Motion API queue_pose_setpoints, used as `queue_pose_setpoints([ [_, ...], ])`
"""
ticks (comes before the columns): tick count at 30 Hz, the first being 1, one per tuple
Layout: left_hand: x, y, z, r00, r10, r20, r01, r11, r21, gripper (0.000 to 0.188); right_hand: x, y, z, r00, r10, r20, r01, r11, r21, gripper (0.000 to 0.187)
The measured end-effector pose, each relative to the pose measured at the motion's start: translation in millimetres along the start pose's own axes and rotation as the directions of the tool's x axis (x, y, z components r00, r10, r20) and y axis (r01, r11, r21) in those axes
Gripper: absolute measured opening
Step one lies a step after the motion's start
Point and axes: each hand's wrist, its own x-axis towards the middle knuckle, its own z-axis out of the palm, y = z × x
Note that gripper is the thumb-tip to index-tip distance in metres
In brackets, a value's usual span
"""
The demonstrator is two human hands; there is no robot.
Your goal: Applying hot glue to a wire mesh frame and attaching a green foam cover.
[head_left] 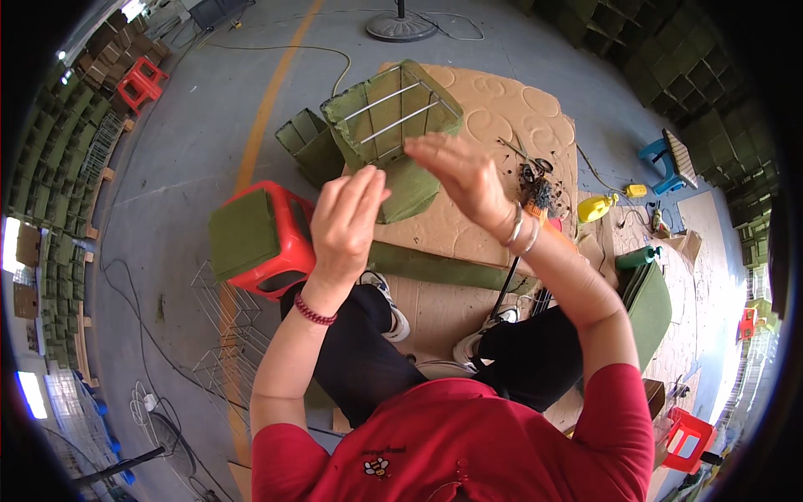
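Observation:
My left hand (347, 213) is raised in front of me with fingers stretched out and holding nothing. To its right, my right hand (462, 173) is also lifted, fingers long and flat, palm turned inward; nothing is in it. Just beyond both hands stands an open green fabric-covered box (351, 117) with metal wires across its opening. Part of its lower side is hidden by the hands. Another green box (311, 138) leans behind it on the left. A red stool (293, 243) beside my left forearm carries a green square piece (244, 234).
A cardboard-covered work surface (535, 109) holds scissors (523, 152) and dark scraps. An orange-handled brush (538, 209) lies near my right wrist. Yellow bottle (595, 207), green bottle (638, 257) and blue stool (667, 163) are at right. Wire frames (230, 335) stand at left.

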Motion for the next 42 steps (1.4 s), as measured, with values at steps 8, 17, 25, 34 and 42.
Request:
queue_pose_setpoints([
  [8,17,-11,18,0.988,0.06,0.142,-0.068,0.996,0.049,0.028,3,15,16,0.936,-0.343,0.075,0.35,0.898,-0.266,0.037],
  [17,40,-17,18,0.9,-0.173,0.401,0.188,0.982,0.002,0.011,35,28,-2,0.902,-0.254,0.35,0.315,0.94,-0.129,0.006],
  [25,19,-5,0,0.98,-0.198,0.033,0.2,0.977,-0.071,0.028,0,13,-26,0.983,-0.146,-0.108,0.135,0.986,-0.102,0.029],
  [34,24,-5,24,0.991,-0.015,0.129,0.003,0.996,0.09,0.027,-7,31,-1,0.957,-0.287,0.042,0.282,0.886,-0.368,0.043],
  [42,49,-17,22,0.902,-0.155,0.402,0.208,0.974,-0.09,0.006,45,45,-22,0.856,-0.34,0.39,0.399,0.914,-0.078,0.01],
])
